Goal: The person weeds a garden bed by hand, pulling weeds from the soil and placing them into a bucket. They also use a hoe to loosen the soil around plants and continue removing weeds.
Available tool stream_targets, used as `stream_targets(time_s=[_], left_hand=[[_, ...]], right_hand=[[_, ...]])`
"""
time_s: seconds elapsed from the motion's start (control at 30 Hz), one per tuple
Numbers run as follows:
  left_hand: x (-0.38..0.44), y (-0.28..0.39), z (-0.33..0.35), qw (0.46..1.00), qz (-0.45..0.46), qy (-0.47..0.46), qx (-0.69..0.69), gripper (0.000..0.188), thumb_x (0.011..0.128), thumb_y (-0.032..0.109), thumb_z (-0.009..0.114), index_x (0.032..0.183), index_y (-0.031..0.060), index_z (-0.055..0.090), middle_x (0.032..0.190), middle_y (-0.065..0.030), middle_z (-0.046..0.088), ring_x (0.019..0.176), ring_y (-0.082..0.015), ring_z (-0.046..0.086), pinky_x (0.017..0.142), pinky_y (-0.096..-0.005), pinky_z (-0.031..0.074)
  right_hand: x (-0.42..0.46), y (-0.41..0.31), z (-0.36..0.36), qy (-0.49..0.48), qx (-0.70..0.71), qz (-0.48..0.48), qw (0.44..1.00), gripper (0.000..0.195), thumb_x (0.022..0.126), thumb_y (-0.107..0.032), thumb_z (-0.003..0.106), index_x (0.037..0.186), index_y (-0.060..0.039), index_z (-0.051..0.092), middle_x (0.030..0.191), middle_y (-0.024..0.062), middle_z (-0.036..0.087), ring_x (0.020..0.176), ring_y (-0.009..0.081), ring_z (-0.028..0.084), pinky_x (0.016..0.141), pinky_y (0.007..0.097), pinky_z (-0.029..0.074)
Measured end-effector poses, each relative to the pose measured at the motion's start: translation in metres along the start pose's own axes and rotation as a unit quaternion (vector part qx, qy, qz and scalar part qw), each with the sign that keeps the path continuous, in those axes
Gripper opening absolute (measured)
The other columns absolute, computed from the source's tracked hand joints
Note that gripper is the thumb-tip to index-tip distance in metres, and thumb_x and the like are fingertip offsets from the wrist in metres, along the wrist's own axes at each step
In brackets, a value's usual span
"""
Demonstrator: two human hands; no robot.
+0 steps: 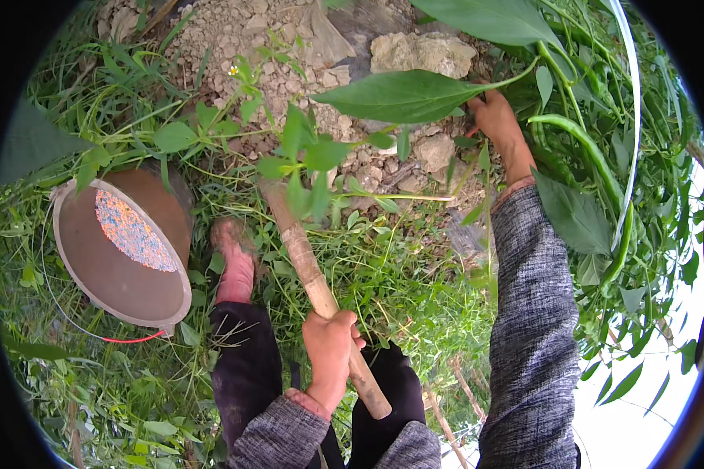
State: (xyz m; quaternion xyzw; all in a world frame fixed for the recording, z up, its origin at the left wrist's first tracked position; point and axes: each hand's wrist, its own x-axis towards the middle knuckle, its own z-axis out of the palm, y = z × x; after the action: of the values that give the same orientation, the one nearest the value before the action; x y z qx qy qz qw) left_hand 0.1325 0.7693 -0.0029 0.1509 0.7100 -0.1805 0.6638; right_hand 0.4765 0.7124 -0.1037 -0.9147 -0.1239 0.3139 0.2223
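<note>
My left hand (330, 352) grips a thick wooden tool handle (308, 269) that slants up and left through the weeds. The tool's head is hidden behind leaves and soil at the far end. My right hand (496, 120) reaches down at the foot of a green chilli pepper plant (610, 176), beside a pale rock (422, 54). A broad pepper leaf (399, 95) crosses near its fingertips, which are partly hidden, so I cannot tell whether they hold anything. Several long green chillies (586, 140) hang right of that hand.
At left, a tilted brown bucket (73, 246) with a wire handle holds orange, blue and white granules (130, 231). Crumbly soil and stones (234, 70) lie ahead, with weeds (410, 258) below. A bare, muddy foot (232, 237) stands beside the bucket. A pale strip (630, 105) hangs at right.
</note>
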Motion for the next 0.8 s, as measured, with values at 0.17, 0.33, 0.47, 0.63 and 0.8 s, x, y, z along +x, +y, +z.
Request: stream_targets(time_s=[0.17, 0.33, 0.47, 0.63, 0.8], left_hand=[[0.002, -0.008, 0.005, 1.000, 0.012, 0.003, 0.016, 0.008, 0.067, 0.007, 0.052, 0.067, -0.0008, 0.048, 0.052, -0.0047, 0.046, 0.039, -0.0127, 0.044, 0.037, -0.0251, 0.040], [0.005, -0.017, -0.002, 0.999, 0.027, 0.014, 0.032, 0.007, 0.069, 0.005, 0.051, 0.069, -0.0011, 0.048, 0.053, -0.0043, 0.046, 0.040, -0.0111, 0.044, 0.038, -0.0237, 0.041], [0.006, -0.029, -0.002, 0.997, 0.058, 0.021, 0.041, 0.007, 0.069, 0.006, 0.052, 0.070, 0.0000, 0.047, 0.054, -0.0038, 0.046, 0.040, -0.0110, 0.043, 0.038, -0.0238, 0.040], [0.006, -0.036, 0.002, 0.994, 0.072, 0.036, 0.069, 0.008, 0.069, 0.007, 0.052, 0.069, 0.0020, 0.046, 0.054, -0.0031, 0.046, 0.040, -0.0107, 0.043, 0.039, -0.0236, 0.040], [0.004, -0.041, 0.003, 0.993, 0.089, 0.046, 0.060, 0.008, 0.069, 0.007, 0.053, 0.071, 0.0028, 0.046, 0.055, -0.0032, 0.045, 0.042, -0.0110, 0.044, 0.039, -0.0234, 0.039]], right_hand=[[-0.011, 0.009, 0.015, 0.100, -0.281, -0.052, 0.953, 0.043, 0.083, -0.039, 0.039, 0.090, -0.0019, 0.058, 0.088, 0.0227, 0.057, 0.080, 0.0399, 0.054, 0.072, 0.0464, 0.042], [-0.065, 0.030, 0.021, 0.114, -0.297, -0.003, 0.948, 0.034, 0.082, -0.031, 0.041, 0.089, -0.0010, 0.057, 0.083, 0.0214, 0.058, 0.078, 0.0396, 0.054, 0.069, 0.0461, 0.042], [-0.086, 0.045, 0.012, 0.182, -0.238, -0.039, 0.953, 0.031, 0.083, -0.029, 0.043, 0.078, -0.0007, 0.055, 0.069, 0.0209, 0.055, 0.066, 0.0369, 0.054, 0.060, 0.0410, 0.041], [-0.138, 0.059, 0.012, 0.169, -0.233, -0.099, 0.952, 0.022, 0.084, -0.019, 0.042, 0.089, -0.0008, 0.054, 0.059, 0.0143, 0.051, 0.049, 0.0239, 0.049, 0.046, 0.0347, 0.040], [-0.302, 0.104, 0.133, -0.020, -0.142, -0.096, 0.985, 0.013, 0.083, -0.010, 0.038, 0.084, -0.0035, 0.049, 0.052, 0.0080, 0.045, 0.037, 0.0179, 0.040, 0.033, 0.0318, 0.033]])
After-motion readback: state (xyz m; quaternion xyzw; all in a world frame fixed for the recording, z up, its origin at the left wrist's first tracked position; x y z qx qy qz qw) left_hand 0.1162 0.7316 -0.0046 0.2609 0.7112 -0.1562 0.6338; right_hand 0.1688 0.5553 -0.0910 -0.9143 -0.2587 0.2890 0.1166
